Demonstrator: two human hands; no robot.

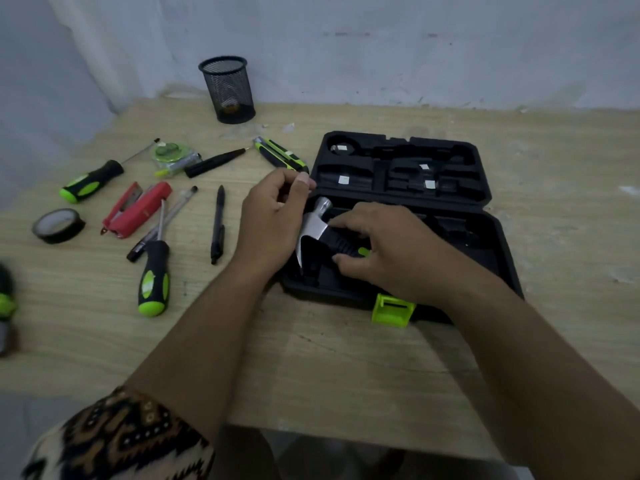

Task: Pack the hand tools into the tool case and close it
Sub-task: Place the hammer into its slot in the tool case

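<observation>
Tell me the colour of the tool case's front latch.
The plastic latch is lime green; the head view shows it best.

The left arm (207, 323) and right arm (519, 358) are bare, entering from the bottom of the frame up to the left hand (273, 220) and right hand (388, 244) near the centre. At the lower left, the left arm wears a loose sleeve (117, 441) of cream cloth printed with black and brown batik-like motifs and small pale dots.
</observation>
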